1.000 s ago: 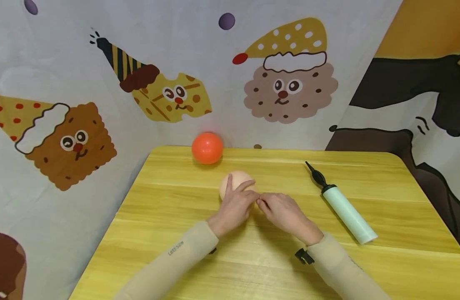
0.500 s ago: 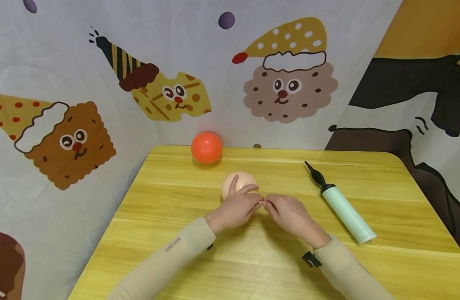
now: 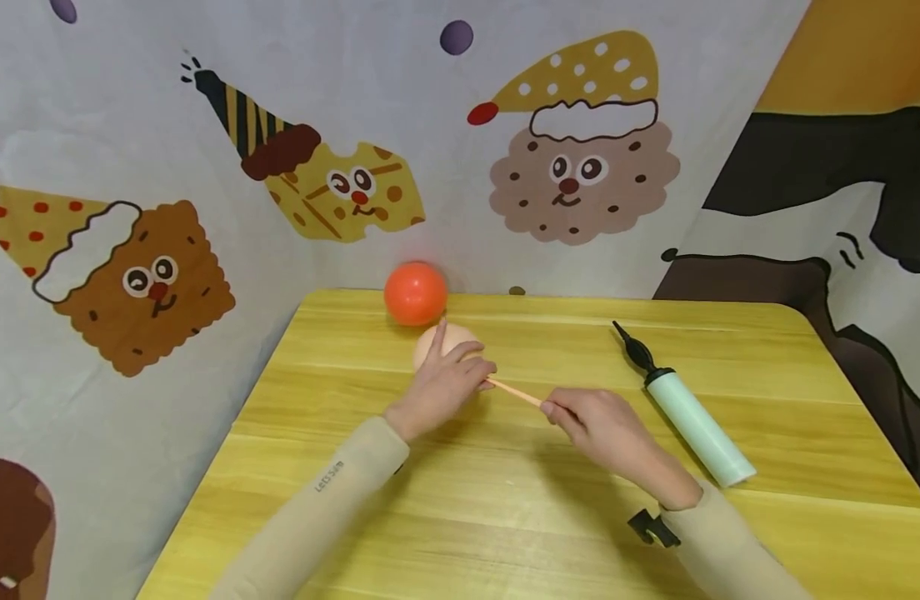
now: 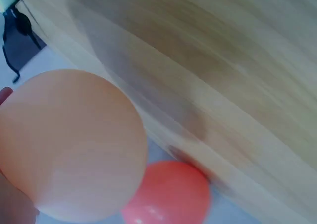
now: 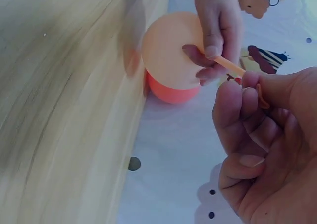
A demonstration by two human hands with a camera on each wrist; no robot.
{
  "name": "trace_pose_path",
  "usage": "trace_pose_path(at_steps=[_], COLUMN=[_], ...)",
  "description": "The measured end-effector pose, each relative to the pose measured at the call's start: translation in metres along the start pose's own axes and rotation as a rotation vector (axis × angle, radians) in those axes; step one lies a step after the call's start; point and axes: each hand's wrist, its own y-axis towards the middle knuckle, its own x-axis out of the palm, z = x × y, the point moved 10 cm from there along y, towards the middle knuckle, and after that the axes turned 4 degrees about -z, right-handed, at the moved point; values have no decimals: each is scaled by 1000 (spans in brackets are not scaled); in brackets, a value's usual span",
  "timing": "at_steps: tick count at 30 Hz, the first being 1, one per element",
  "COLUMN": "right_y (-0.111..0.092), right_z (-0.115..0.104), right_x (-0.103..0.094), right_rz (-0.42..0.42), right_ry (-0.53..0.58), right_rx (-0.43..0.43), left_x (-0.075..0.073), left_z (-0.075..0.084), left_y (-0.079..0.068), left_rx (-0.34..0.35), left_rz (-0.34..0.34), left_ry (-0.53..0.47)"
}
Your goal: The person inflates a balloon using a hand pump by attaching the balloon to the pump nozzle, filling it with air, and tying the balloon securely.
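Observation:
A peach-coloured inflated balloon [image 3: 454, 337] is held by my left hand [image 3: 445, 385], whose thumb and finger pinch the base of its neck while other fingers lie over the round body. My right hand [image 3: 606, 429] pinches the far end of the neck [image 3: 516, 391], which is stretched taut between both hands. In the right wrist view the rolled lip [image 5: 263, 97] of the balloon pokes out past the right thumb and fingertip. The left wrist view is mostly filled by the balloon's round body [image 4: 74, 144].
A red-orange balloon [image 3: 416, 293] rests at the table's back edge, behind the peach one. On the right of the wooden table [image 3: 460, 533] lies a mint-green hand pump [image 3: 696, 425] with a black nozzle. A cartoon-printed cloth [image 3: 460, 175] hangs behind.
Both hands were close together; now the right hand has moved right and toward the person, and the left hand with the balloon back and left. The neck between them is drawn out long.

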Motion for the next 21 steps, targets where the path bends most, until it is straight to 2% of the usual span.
trace_pose_path(at_steps=[7,11,14,17,19,21], right_y=[-13,-18,-18,-15,-13,-8], right_z=[-26,-35,-38,-38,-34,-29], right_x=[-17,-30,-42,-55,-63,-68], right_rz=[72,116,208,361,472,549], right_ry=[-27,-65,-198,-393,-503,-579], right_rx=[-153,-224,-305,-408,-459,-481], left_x=[-8,-12,-16,-22,-25,-27], left_z=[-29,-30,-25,-18,-13,-7], left_y=[-11,-15,-16,-13,-9,-3], left_rx=[-70,-31,7,28,35,30], left_rz=[34,39,56,72,62,30], left_ry=[-64,-93,-113,-143,-191,-269])
